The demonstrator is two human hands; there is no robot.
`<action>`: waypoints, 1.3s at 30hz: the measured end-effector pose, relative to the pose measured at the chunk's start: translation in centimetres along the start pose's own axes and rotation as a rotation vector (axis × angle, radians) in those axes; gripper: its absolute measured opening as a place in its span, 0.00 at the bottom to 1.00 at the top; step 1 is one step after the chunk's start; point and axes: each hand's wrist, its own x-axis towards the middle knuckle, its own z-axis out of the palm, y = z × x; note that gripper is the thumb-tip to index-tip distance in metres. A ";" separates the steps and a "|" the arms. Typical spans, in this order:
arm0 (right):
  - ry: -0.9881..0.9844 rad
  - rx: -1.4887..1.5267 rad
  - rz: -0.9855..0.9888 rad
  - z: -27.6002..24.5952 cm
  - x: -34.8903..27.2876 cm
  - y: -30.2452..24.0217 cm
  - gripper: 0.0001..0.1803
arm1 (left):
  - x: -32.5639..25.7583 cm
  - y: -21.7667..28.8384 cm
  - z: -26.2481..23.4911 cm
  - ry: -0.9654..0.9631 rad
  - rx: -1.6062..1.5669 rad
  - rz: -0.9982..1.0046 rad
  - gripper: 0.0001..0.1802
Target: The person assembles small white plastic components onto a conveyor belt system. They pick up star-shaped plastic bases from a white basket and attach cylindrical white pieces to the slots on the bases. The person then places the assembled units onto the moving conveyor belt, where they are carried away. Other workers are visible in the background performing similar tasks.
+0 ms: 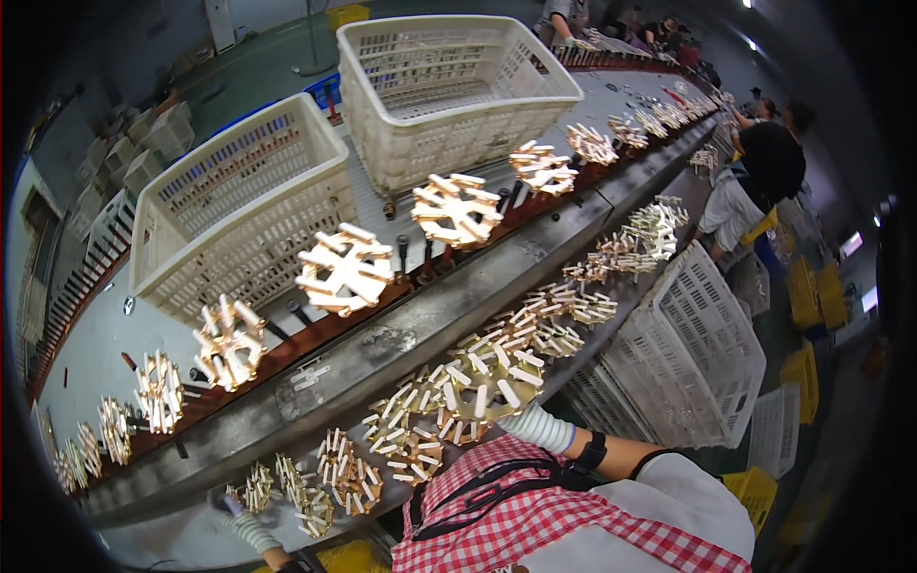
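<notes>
My right hand (541,429), in a pale striped glove, is at the near edge of a pile of brass-coloured parts. It grips a round brass-coloured piece with white rods (491,380) set around it like spokes; the piece hides my fingertips. At the lower left, my left hand (229,513) reaches to the bench beside a smaller cluster of the same parts (256,488). That hand is small and blurred, and its fingers are unclear. More such pieces (349,471) lie between my two hands.
Past a metal rail (382,341), a row of similar round pieces (346,270) stands on dark holders. Two white plastic crates (239,226) sit behind them. A tilted crate (702,349) stands on my right. Co-workers (772,158) are along the line.
</notes>
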 end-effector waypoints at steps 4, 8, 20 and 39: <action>-0.083 0.043 -0.007 -0.5 1.5 -0.7 0.28 | -9.8 22.0 7.2 -0.817 -0.140 0.014 0.11; -0.099 0.080 0.015 -2.3 0.7 -0.6 0.27 | -18.1 35.6 12.8 -1.504 -0.225 -0.318 0.16; -0.120 0.275 0.088 -10.8 -3.2 1.3 0.27 | -32.7 36.9 25.0 -1.679 -0.238 0.656 0.32; 0.249 1.625 0.484 -40.7 -9.5 13.4 0.27 | -57.2 49.5 44.2 -1.772 -0.306 0.730 0.31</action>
